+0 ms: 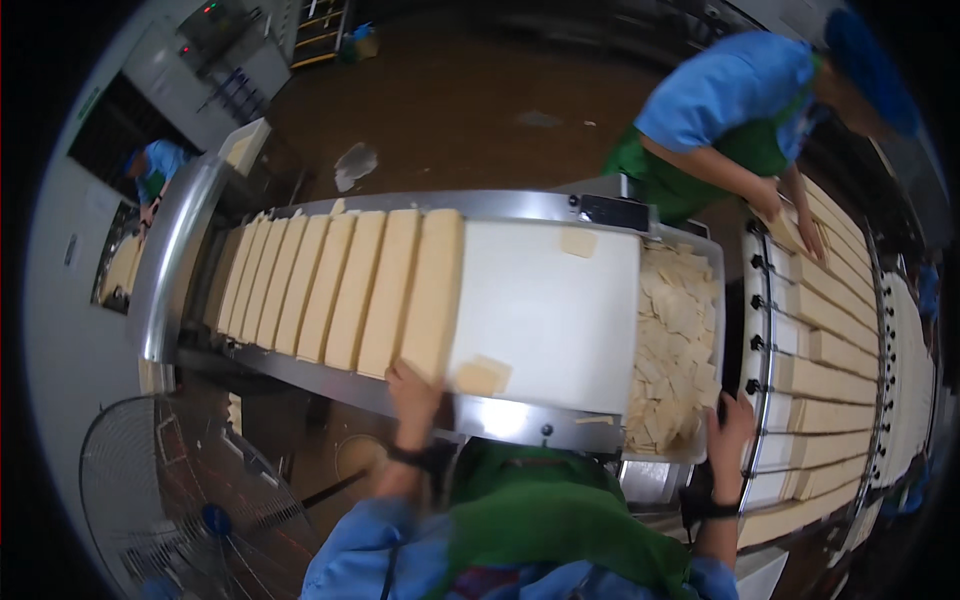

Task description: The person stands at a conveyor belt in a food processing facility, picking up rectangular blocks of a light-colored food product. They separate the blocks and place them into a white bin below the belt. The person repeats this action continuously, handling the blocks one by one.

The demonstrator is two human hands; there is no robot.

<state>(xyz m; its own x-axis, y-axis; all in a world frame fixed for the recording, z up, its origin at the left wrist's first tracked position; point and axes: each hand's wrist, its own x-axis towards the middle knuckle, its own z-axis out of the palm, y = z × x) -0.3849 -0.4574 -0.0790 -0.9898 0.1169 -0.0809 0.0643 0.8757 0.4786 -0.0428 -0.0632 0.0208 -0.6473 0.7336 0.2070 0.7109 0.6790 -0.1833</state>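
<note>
On the conveyor belt (540,310) lie several long stacks of pale dough sheets (330,290) side by side, with small loose pieces (480,375) to their right. My left hand (413,390) has its fingers curled on the near end of the rightmost stack (432,270). My right hand (730,425) is at the near right side of a pale plastic bin (714,285) full of flat scraps (668,335), fingers bent at its rim; whether it grips the rim is hard to tell.
A fan (180,500) stands at lower left. A second line (830,360) with long stacks runs at right, where a co-worker (730,100) bends with both hands on it. Another person (155,170) works at far left. A metal housing (170,270) caps the belt's left end.
</note>
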